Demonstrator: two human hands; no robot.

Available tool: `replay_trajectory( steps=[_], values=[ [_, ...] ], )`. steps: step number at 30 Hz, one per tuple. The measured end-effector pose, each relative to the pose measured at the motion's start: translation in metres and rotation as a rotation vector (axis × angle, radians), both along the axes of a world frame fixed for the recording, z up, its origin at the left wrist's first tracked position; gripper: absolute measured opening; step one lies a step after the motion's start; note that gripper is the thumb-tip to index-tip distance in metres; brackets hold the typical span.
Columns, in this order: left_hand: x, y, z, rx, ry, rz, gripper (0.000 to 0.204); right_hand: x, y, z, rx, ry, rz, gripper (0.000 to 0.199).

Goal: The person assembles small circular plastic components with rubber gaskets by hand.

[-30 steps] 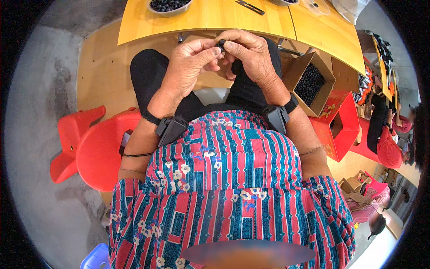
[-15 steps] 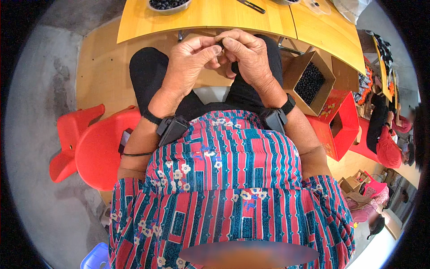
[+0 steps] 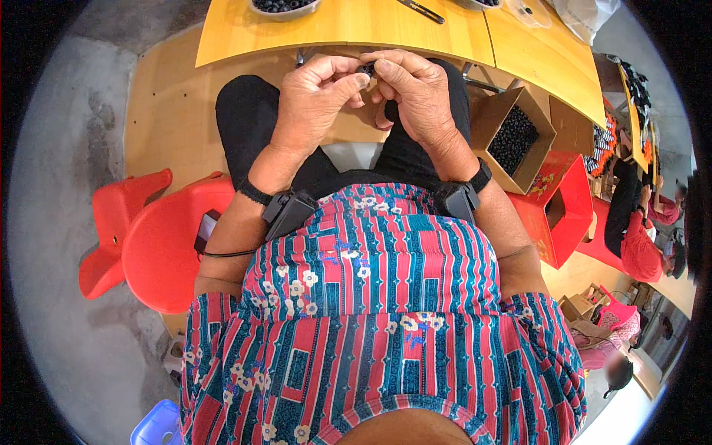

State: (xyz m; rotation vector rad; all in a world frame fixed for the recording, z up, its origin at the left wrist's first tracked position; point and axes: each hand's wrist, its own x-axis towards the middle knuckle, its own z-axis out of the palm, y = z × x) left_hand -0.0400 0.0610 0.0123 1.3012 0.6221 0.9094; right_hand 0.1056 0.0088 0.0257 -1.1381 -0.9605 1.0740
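Note:
My left hand [image 3: 315, 96] and my right hand [image 3: 415, 93] meet over my lap, just below the edge of the yellow table [image 3: 356, 30]. Between the fingertips of both hands sits a small black part [image 3: 367, 70], pinched from either side and mostly hidden by the fingers. A second dark piece [image 3: 391, 111] shows under my right palm. Both wrists carry black bands with small black devices [image 3: 288, 211].
A cardboard box of small black parts [image 3: 513, 139] stands at my right, beside a red box [image 3: 560, 208]. A bowl of black parts [image 3: 285, 7] and a dark tool [image 3: 420, 10] lie on the table. A red chair [image 3: 159, 245] is at my left. Another person [image 3: 638, 237] sits at far right.
Both hands stay together on the small black part; the fingers have shifted slightly around it. Nothing else has moved.

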Motion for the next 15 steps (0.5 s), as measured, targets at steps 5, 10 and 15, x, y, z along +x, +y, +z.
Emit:
replay_trajectory(
  steps=[5,10,15],
  values=[
    [-0.0002,0.0004,-0.0025,0.006,0.024,0.001,0.019,-0.0003,0.0003,0.0008,0.019,0.014,-0.001,0.018],
    [-0.0006,0.0002,-0.0015,0.007,0.02,-0.02,0.018,0.0029,0.0018,-0.0023,0.025,0.035,-0.012,0.017],
    [-0.0005,-0.0012,-0.0007,0.017,0.047,0.0,0.016,0.0033,0.002,-0.0051,0.056,0.043,-0.015,0.016]
  ],
)
